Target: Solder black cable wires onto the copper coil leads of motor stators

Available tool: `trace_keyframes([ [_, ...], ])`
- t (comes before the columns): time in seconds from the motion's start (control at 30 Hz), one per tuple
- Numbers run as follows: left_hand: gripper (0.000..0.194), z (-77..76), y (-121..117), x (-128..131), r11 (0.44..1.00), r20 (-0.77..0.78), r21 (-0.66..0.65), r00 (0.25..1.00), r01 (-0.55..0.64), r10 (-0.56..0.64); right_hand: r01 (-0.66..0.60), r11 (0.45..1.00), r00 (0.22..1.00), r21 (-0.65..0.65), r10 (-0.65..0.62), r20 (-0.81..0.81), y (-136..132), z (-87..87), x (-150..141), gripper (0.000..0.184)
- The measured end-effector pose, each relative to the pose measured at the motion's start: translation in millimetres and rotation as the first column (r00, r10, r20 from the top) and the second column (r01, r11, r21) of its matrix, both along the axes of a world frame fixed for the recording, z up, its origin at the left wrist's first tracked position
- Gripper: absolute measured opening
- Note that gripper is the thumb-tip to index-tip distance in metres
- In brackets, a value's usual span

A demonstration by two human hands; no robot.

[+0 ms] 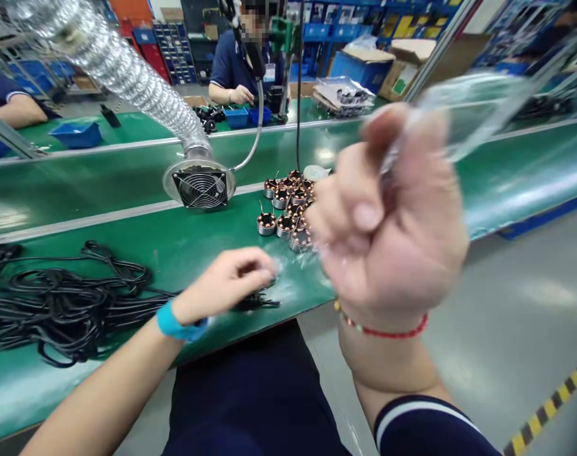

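Observation:
My right hand is raised close to the camera, its fingers closed round a clear plastic bag that trails off to the right, blurred by motion. Low over the bench edge, my left hand has its fingers curled toward the thumb; blur hides what, if anything, is pinched there. Beneath it are the dark ends of black cables. Behind the hands stand several copper-wound motor stators in a group, partly covered by my right hand.
A bundle of black cables lies on the green bench at left. A fume extractor fan on a silver duct hangs above the bench. Across from me a co-worker sits by blue bins. Cardboard boxes stand behind.

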State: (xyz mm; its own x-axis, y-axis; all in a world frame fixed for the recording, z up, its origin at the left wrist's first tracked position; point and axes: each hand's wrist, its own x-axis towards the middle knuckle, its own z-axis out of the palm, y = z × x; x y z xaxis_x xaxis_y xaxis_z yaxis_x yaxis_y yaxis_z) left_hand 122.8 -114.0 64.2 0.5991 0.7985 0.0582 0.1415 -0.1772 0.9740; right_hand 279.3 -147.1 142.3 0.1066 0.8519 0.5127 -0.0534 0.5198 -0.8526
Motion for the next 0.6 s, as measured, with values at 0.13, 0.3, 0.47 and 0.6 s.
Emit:
trace_keyframes([
  [0.13,0.017,19.3,-11,-28,0.989,0.493,-0.149,0.868,0.019,0.058,0.13,0.972,0.919,0.195,-0.192,0.345,13,-36.9,1,0.071],
  [0.3,0.016,41.8,-21,-50,0.994,0.651,-0.036,0.752,-0.104,0.102,-0.529,0.807,0.768,-0.262,0.587,0.257,-2,-75.6,-28,0.03],
  [0.47,0.017,14.8,-35,-52,0.881,0.321,0.123,0.858,-0.457,0.4,-0.539,0.829,0.758,-0.148,0.4,-0.515,-2,-66.5,-33,0.025],
  [0.6,0.019,-19.6,-65,-27,0.986,0.014,-0.01,0.986,-0.166,0.166,-0.439,0.865,0.658,-0.243,0.126,-0.742,15,-71.2,-49,0.036],
])
